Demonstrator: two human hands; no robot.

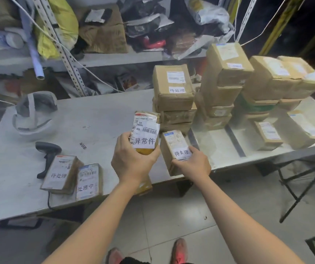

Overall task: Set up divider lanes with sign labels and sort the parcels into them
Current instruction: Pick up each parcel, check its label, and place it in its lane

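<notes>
My left hand (131, 159) grips a small parcel (146, 130) with a white label reading 异常件, held up above the table's front edge. My right hand (192, 162) holds a brown box (173, 147) labelled 待处理 that stands on the table (95, 115) near its front edge. Two labelled parcels lie at the front left: one marked 待处理 (60, 173) and one marked 处理中 (89, 181). A stack of brown boxes (173, 92), its top one labelled 待处理, stands behind my hands. More stacked boxes (227, 73) fill the right side.
A handheld barcode scanner (47, 155) rests at the left next to the parcels. A white helmet (36, 113) sits upside down at the back left. Metal shelving (114, 58) crammed with bags and parcels runs behind the table. A folding stand (301, 180) is under the right end.
</notes>
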